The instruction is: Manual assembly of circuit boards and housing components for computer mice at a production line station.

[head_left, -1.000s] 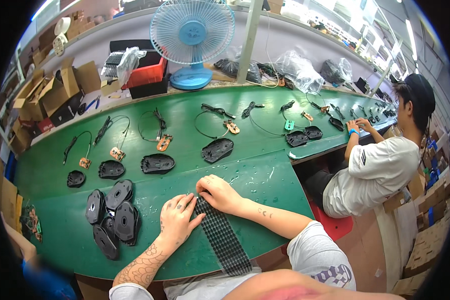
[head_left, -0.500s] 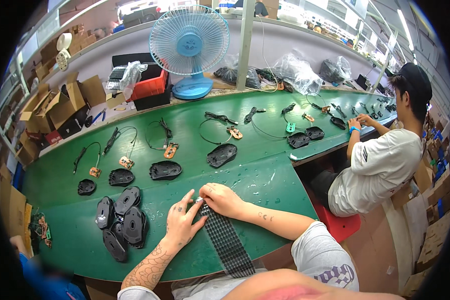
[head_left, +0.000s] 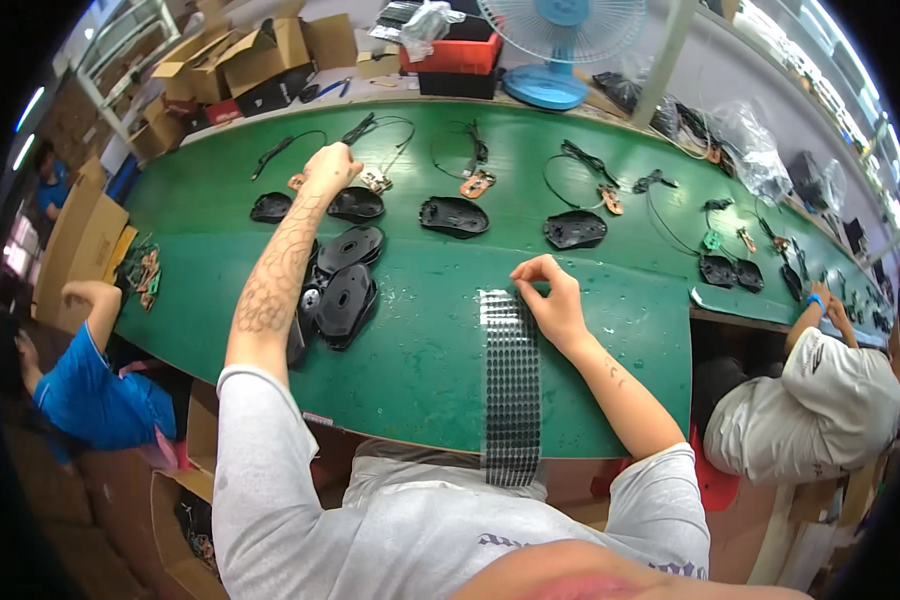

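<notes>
My left hand reaches across the belt at the left, its fingers curled closed above an orange circuit board and a black mouse shell. What it holds, if anything, is hidden. My right hand is bent in a pinch at the upper end of a clear strip covered with rows of small black pads. I cannot make out what sits between those fingertips. The strip lies on the green bench and hangs over its near edge toward my lap. Beside my left forearm several black mouse parts are heaped.
More mouse shells with boards and coiled cables line the green bench. A blue fan, a red bin and cardboard boxes stand behind. People sit at left and right.
My left hand has left the strip and moved far left over the boards. My right hand stays at the strip's upper end, which now lies straighter. The view has turned left and downward.
</notes>
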`<action>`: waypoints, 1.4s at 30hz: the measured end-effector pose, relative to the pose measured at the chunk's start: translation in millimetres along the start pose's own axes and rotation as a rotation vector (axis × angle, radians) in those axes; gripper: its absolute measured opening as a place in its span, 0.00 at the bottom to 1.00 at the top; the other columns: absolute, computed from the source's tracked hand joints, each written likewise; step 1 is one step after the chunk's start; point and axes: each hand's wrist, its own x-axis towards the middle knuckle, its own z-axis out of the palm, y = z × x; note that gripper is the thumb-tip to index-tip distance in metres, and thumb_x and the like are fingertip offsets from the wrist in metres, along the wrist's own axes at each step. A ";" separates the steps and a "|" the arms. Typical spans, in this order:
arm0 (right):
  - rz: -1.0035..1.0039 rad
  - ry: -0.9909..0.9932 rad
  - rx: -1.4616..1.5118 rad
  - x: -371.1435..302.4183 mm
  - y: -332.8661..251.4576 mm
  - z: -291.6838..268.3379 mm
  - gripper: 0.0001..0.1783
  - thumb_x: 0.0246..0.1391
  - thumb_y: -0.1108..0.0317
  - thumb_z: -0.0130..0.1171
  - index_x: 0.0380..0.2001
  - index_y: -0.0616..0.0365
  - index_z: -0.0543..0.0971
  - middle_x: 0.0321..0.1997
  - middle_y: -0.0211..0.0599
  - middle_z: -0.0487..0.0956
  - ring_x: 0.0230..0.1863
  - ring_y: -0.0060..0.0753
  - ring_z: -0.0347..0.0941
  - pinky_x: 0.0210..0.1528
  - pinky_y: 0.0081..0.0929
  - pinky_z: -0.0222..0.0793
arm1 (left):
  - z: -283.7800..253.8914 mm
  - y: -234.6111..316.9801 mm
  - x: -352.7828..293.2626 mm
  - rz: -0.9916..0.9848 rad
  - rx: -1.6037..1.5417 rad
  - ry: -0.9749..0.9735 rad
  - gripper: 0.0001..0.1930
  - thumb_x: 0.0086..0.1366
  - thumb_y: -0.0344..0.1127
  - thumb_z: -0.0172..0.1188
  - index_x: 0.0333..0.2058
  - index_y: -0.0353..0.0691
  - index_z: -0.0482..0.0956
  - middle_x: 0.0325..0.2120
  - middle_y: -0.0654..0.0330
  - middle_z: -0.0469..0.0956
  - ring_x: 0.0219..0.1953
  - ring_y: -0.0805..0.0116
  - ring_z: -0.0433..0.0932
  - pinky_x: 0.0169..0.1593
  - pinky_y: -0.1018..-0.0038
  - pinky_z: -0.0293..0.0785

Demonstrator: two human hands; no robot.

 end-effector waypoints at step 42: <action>0.230 0.198 0.482 10.0 28.0 3.9 0.12 0.51 0.81 0.59 0.36 0.58 0.70 0.33 0.30 0.73 0.35 0.20 0.71 0.43 0.17 0.70 | 195.5 90.1 -91.2 0.088 -1.878 -0.356 0.15 0.65 0.32 0.60 0.50 0.40 0.71 0.41 0.61 0.79 0.41 0.75 0.79 0.35 0.83 0.77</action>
